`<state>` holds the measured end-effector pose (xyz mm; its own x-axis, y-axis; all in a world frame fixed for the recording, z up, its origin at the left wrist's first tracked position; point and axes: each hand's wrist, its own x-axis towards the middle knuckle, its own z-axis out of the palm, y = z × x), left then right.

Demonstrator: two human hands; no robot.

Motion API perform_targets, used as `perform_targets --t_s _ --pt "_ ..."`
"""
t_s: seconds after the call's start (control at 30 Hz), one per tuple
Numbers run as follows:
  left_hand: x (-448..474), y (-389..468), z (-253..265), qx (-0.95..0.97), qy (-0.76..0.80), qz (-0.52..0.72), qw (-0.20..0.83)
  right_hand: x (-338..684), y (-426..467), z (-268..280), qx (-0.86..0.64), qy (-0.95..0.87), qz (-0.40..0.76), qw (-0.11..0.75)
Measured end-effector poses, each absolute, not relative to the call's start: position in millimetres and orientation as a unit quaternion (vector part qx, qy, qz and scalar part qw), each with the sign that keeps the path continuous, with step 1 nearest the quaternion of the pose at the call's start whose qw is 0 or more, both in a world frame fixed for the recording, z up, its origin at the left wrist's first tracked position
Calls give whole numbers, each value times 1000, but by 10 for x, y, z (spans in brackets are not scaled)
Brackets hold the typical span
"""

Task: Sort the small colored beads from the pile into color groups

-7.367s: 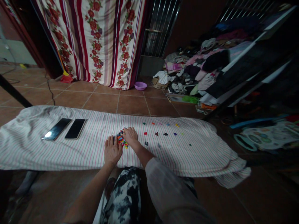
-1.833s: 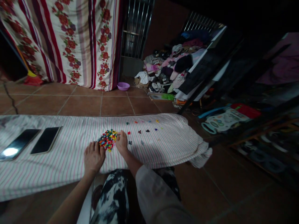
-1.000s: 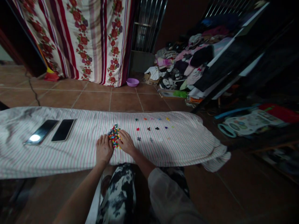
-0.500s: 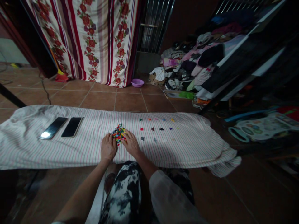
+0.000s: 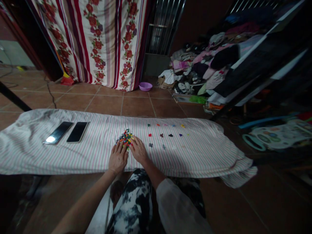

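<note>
A heap of small, many-coloured pieces (image 5: pixel 127 136), too small to tell their kind, lies on the striped cloth (image 5: pixel 97 156) in front of me. My left hand (image 5: pixel 118 157) rests palm down at the heap's near left side, its fingers stretched over the edge of the pieces. From the right, my right hand (image 5: pixel 138 150) touches the heap with its fingers extended, and I see nothing held in it. To the right, little single-colour groups lie in rows, among them a red group (image 5: pixel 149 135), a brown group (image 5: pixel 161 135) and a yellow group (image 5: pixel 182 125).
Two phones, a left phone (image 5: pixel 58 132) and a right phone (image 5: pixel 77 132), lie at the cloth's left. Beyond are a floral curtain (image 5: pixel 109 45), a purple basin (image 5: pixel 145 86) and a pile of clothes (image 5: pixel 195 65). A dark bar (image 5: pixel 14 96) stands at the left.
My left hand has moved from beside the heap onto its near edge, fingers now over the pieces. My right hand stays at the right side. The whole view has shifted slightly.
</note>
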<state>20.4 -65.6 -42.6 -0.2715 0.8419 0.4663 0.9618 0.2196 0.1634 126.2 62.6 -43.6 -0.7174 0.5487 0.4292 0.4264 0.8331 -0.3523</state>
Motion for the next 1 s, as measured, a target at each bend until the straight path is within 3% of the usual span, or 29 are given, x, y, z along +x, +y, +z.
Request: perform_targets --t_s 0.4,0.83,1.0 --pt "-51 -486 -588 -564 -748 -333 105 1266 583 -416 -273 -920 108 258" --pt "-322 -346 -578 -582 -760 -274 94 1270 537 -301 -299 -916 134 232" --pt "-195 -349 -393 -595 -751 -250 137 1263 545 -324 -305 -915 138 226"
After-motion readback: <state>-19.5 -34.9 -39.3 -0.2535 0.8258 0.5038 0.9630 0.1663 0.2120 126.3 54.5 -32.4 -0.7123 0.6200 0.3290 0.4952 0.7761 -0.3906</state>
